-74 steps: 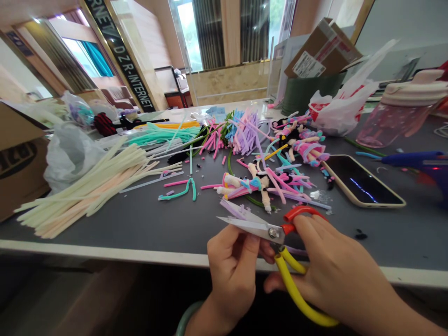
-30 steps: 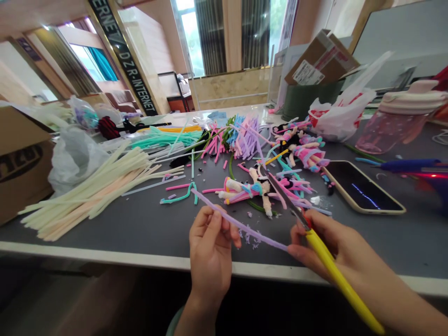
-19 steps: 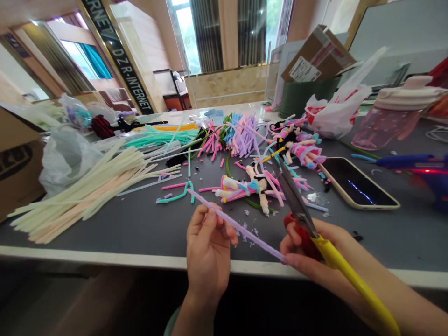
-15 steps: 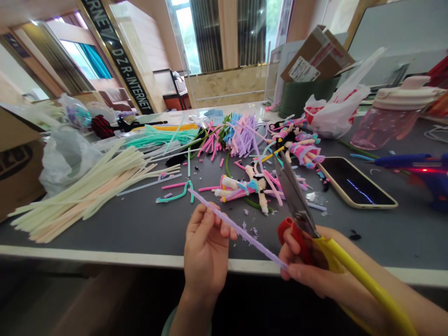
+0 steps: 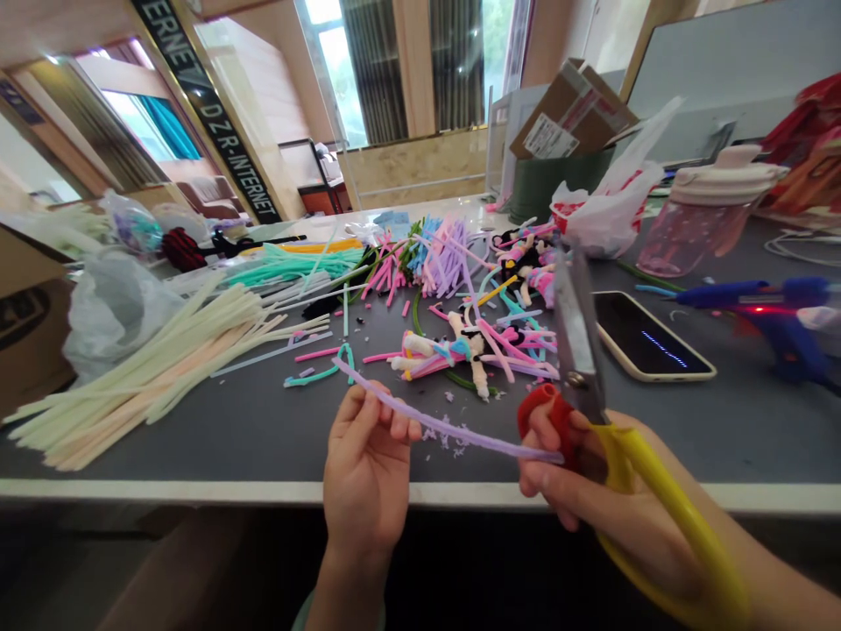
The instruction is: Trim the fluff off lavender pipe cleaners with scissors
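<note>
Head: left hand (image 5: 368,478) holds apparent pipe cleaner (image 5: 463,433).

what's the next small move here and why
Probably set the scissors down: the right hand holds both them and one end of the purple strip, while their blades point away from it. The left hand already grips the strip nearer its other end.

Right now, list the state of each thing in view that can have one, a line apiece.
Left hand: fingers closed on the purple strip
Right hand: holding scissors and the strip's other end
Purple strip: slightly bowed
Scissors: blades pointing away
Phone: flat, screen up
Glue gun: red light lit
Pink bottle: upright, lid on
Brown box: tilted in the green bin
</note>
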The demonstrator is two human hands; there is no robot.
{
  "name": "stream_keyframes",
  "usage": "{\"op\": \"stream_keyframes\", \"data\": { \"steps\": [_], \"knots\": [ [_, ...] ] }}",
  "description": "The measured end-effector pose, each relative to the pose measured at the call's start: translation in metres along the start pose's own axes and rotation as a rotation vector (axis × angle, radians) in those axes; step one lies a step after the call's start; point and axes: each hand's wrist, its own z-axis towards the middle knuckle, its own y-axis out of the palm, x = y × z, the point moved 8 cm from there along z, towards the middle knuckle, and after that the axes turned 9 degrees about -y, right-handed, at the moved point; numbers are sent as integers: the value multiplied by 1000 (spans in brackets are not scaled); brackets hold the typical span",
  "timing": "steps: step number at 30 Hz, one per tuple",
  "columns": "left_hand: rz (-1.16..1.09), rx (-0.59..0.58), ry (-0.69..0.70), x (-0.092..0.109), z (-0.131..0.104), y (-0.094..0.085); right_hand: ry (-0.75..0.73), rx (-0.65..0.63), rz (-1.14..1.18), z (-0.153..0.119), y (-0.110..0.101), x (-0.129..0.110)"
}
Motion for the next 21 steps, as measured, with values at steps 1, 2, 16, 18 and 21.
{"op": "stream_keyframes", "data": {
  "steps": [1, 2, 16, 18, 21],
  "knots": [
    [1, -1, -1, 0, 0, 0, -37, 24, -16, 0, -2, -3],
    [1, 0, -2, 1, -1, 0, -74, 43, -31, 0, -4, -5],
    [109, -90, 23, -13, -16, 16, -186, 63, 36, 0, 12, -15],
    [196, -156, 4, -23, -23, 24, -188, 63, 86, 0, 13, -12],
    [287, -252, -129, -46, -31, 33, -180, 21, 150, 1, 17, -7]
  ]
}}
